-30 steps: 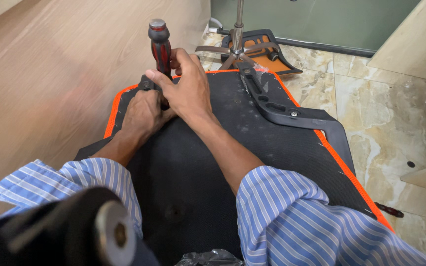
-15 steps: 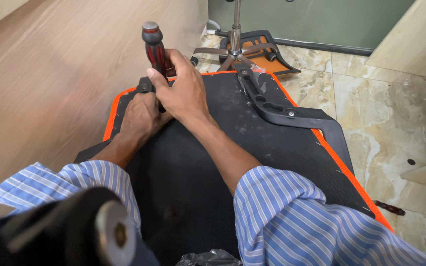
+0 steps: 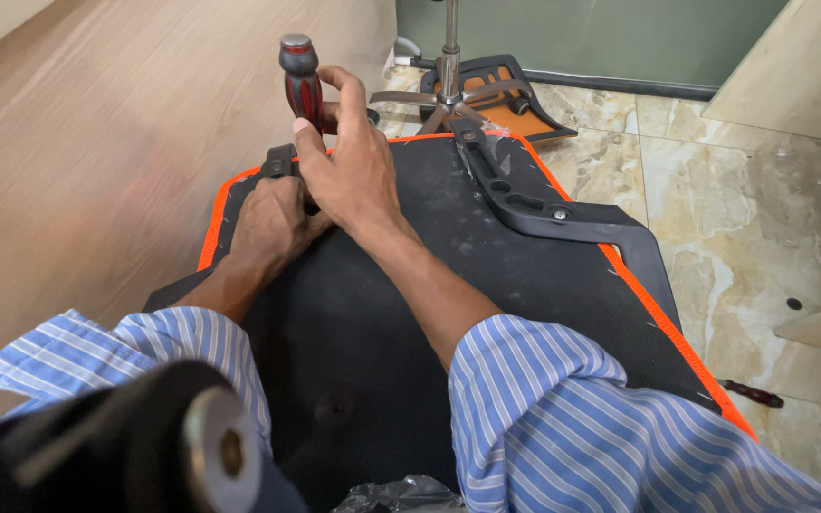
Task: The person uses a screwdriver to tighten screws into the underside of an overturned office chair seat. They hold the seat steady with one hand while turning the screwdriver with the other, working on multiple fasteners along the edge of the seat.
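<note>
Right hand (image 3: pixel 349 166) is wrapped around the red-black screwdriver (image 3: pixel 300 81), held upright over the left armrest bracket (image 3: pixel 277 161) at the seat base's (image 3: pixel 486 285) orange-trimmed edge. Left hand (image 3: pixel 273 223) clamps that bracket flat, likely to steady it. The other armrest bracket (image 3: pixel 563 214) lies untouched.

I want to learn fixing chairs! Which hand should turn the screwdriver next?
Probably the right hand: it already grips the upright screwdriver by its handle. The left hand rests low on the black bracket, steadying it.
</note>
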